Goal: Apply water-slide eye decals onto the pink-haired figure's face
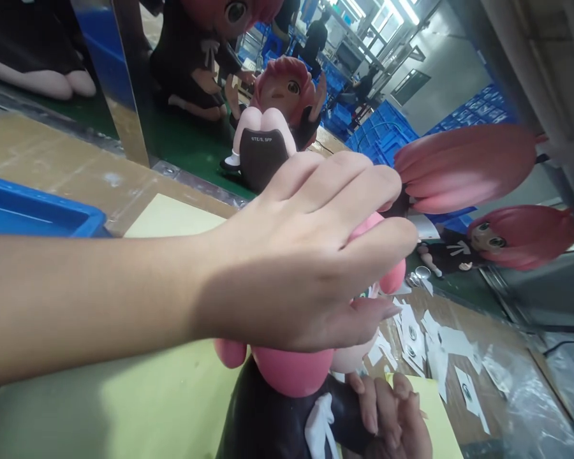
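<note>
A pink-haired figure (294,373) in a black dress with a white bow (321,424) stands in front of me at the bottom middle. My left hand (310,248) reaches in from the left and lies across the figure's head, fingers curled over it. Most of the face and hair is hidden behind that hand; a bit of eye shows between finger and thumb. Low on the right, my right hand (392,411) has its fingers bent around the figure's black sleeve. Yellow sheets (172,395) lie under the figure.
More pink-haired figures lie on the green surface beyond, one with raised legs (263,127) and another on the right (516,239). White cut paper pieces with printed eyes (411,335) are scattered at right, near clear plastic (530,401). A blue tray (43,210) sits left.
</note>
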`<state>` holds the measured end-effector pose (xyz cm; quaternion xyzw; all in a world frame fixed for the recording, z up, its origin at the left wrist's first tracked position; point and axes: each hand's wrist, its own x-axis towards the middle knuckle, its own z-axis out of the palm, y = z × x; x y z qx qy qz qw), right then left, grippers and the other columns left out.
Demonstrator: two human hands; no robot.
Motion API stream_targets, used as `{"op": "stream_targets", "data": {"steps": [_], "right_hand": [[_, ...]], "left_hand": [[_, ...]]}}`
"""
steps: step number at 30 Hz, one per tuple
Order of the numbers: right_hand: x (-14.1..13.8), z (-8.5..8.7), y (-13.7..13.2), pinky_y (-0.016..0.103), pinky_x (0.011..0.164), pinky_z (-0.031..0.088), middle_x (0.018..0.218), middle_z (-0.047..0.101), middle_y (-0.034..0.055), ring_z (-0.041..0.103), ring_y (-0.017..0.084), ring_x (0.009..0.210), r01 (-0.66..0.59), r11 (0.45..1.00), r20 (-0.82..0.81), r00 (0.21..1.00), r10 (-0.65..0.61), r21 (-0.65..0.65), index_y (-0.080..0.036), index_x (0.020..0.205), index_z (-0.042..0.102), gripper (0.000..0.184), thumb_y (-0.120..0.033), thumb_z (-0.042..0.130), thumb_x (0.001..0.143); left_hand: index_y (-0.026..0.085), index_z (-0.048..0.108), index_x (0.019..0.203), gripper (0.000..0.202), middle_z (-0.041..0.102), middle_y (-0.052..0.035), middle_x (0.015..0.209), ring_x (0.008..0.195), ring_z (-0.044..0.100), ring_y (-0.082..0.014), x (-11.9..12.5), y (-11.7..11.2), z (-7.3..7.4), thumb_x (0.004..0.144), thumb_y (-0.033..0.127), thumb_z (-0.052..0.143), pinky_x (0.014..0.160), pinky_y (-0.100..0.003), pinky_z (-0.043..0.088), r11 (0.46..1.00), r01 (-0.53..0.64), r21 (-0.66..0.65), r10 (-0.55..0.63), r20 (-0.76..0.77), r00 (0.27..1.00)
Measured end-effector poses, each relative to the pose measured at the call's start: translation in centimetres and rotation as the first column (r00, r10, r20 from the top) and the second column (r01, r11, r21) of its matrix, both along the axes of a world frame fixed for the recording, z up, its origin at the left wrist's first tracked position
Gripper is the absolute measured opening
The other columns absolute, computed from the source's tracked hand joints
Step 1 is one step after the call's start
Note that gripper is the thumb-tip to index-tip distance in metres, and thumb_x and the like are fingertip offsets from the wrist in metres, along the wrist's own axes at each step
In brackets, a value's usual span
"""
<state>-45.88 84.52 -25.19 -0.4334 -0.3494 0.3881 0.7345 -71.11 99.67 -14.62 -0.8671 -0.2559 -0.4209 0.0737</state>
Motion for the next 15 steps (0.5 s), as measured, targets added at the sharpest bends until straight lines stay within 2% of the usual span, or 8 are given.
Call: {"op": "stream_targets", "data": {"steps": [4, 7, 11, 13, 15], "right_hand": [[-0.4, -0.8, -0.1, 0.025, 0.061, 0.055, 0.047, 0.026, -0.0142, 0.036, 0.009, 0.039, 0.073, 0.997, -0.103, 0.992, -0.076, -0.031, -0.018, 0.086, 0.058, 0.024, -0.034, 0.062, 0.104], [-0.4, -1.3, -0.2, 0.025, 0.059, 0.053, 0.048, 0.024, -0.0142, 0.034, 0.009, 0.039, 0.104, 0.993, -0.094, 0.990, -0.109, -0.053, -0.018, 0.084, 0.056, 0.026, -0.035, 0.062, 0.103], [0.6, -1.0, -0.6, 0.026, 0.061, 0.054, 0.047, 0.025, -0.0138, 0.036, 0.009, 0.040, 0.092, 0.991, 0.032, 0.995, -0.089, -0.101, -0.019, 0.083, 0.055, 0.030, -0.038, 0.061, 0.104], [1.5, -0.6, -0.7, 0.029, 0.063, 0.056, 0.045, 0.025, -0.0137, 0.037, 0.010, 0.039, 0.051, 0.992, 0.126, 0.991, -0.035, -0.120, -0.020, 0.081, 0.054, 0.032, -0.042, 0.061, 0.104], [2.1, -0.1, -0.3, 0.029, 0.060, 0.055, 0.047, 0.032, -0.0121, 0.039, 0.010, 0.041, 0.000, 0.991, 0.232, 0.972, 0.032, -0.137, -0.019, 0.080, 0.055, 0.037, -0.048, 0.062, 0.102]], "left_hand": [[0.016, 0.066, 0.115, 0.044, 0.060, -0.0085, 0.128, 0.130, 0.057, -0.0358, 0.8, -0.1, 0.6, 0.095, 0.043, 0.037, 0.105, -0.062, 0.045, 0.999, -0.041, -0.005, 0.040, -0.048, 0.998], [0.019, 0.070, 0.106, 0.040, 0.061, -0.0056, 0.127, 0.133, 0.056, -0.0350, 1.5, -0.1, 1.1, 0.093, 0.042, 0.039, 0.106, -0.060, 0.046, 0.999, -0.030, -0.029, 0.029, -0.051, 0.998], [0.024, 0.072, 0.100, 0.032, 0.062, -0.0007, 0.131, 0.141, 0.051, -0.0348, 1.8, 0.2, 1.4, 0.094, 0.039, 0.044, 0.111, -0.062, 0.042, 0.997, 0.074, -0.008, -0.074, -0.052, 0.996], [0.023, 0.073, 0.101, 0.031, 0.063, -0.0046, 0.136, 0.144, 0.048, -0.0373, 1.8, 0.4, 1.3, 0.095, 0.037, 0.046, 0.112, -0.066, 0.040, 0.994, 0.105, 0.022, -0.103, -0.080, 0.991], [0.021, 0.074, 0.101, 0.029, 0.062, -0.0103, 0.141, 0.144, 0.049, -0.0392, 1.5, 0.5, 1.0, 0.094, 0.036, 0.050, 0.110, -0.068, 0.041, 0.993, 0.107, 0.040, -0.103, -0.094, 0.990]]}}
